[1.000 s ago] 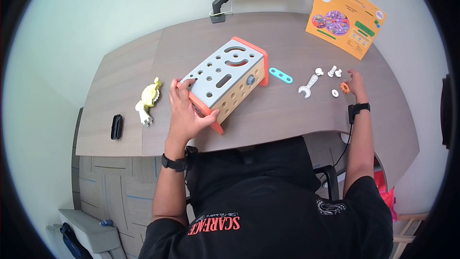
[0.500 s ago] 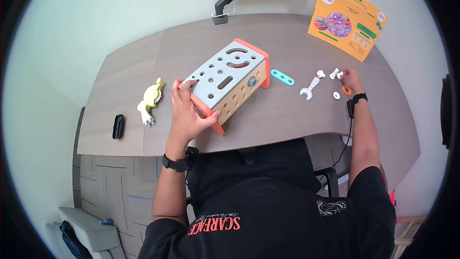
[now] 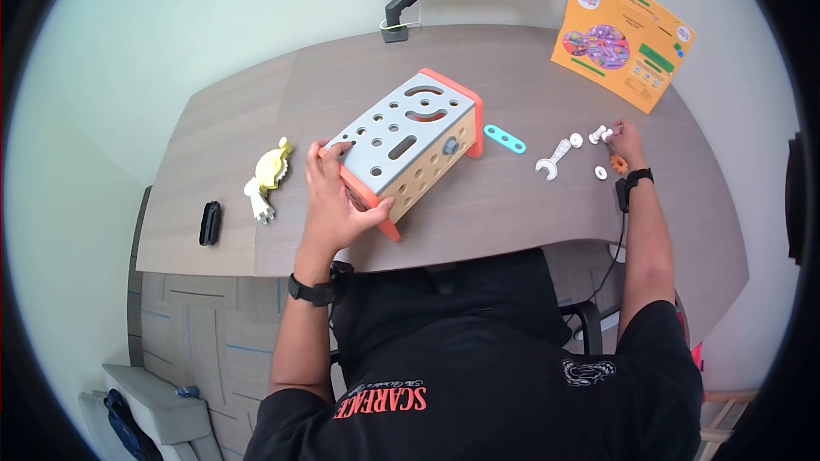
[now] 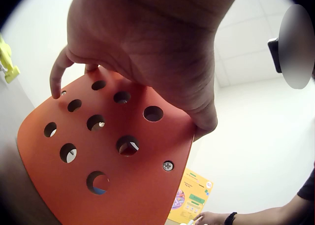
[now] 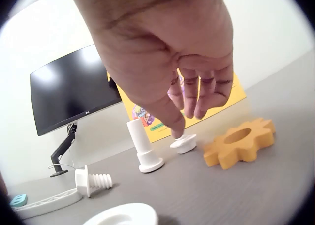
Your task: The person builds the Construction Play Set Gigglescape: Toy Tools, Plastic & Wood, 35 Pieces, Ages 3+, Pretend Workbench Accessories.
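Gripping a grey-topped, coral-ended, hole-dotted box [image 3: 416,134] was the left hand [image 3: 331,211]; the right hand [image 3: 629,145] pinched a white peg [image 5: 184,145], an orange gear [image 5: 241,150] beside that hand.

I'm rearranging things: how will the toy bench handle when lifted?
The toy bench is probably rigid, with screws in its end panel. It may be light for its size, since its holes suggest it's hollow.

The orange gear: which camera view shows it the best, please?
The right wrist view shows the gear best: it looks large there, with teeth and centre hole clear. The head view also shows it, but small, close to the right hand. The left wrist view does not show it.
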{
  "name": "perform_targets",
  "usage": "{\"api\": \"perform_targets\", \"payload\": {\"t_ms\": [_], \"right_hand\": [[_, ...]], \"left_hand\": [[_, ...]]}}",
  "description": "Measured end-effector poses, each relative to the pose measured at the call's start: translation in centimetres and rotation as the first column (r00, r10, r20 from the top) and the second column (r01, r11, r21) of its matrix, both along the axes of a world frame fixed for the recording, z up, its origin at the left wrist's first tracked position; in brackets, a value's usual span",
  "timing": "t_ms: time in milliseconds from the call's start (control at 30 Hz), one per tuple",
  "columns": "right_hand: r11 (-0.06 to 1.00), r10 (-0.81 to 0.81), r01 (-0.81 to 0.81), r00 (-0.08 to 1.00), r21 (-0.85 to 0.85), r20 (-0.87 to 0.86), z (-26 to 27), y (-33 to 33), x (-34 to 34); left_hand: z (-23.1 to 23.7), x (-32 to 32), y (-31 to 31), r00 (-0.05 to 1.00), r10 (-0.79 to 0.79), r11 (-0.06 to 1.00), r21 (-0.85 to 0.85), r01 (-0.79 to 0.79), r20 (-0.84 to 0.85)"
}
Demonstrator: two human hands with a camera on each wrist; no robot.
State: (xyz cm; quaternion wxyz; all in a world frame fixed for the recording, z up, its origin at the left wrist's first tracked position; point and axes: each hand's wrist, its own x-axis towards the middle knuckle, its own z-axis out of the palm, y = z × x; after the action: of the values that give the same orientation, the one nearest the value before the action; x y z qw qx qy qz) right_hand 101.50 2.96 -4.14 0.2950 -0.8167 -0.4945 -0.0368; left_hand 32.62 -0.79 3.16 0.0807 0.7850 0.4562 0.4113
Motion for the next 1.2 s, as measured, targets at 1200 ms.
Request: {"api": "perform_targets", "payload": {"t_ms": [1200], "right_hand": [[0.996,0.083,-0.066,0.947,0.063,-0.312,-0.8,0.4,-2.8]], "left_hand": [[0.2,-0.2,-0.2,1.000,0.006,0.999,-0.043,-0.007,-0.013]]}}
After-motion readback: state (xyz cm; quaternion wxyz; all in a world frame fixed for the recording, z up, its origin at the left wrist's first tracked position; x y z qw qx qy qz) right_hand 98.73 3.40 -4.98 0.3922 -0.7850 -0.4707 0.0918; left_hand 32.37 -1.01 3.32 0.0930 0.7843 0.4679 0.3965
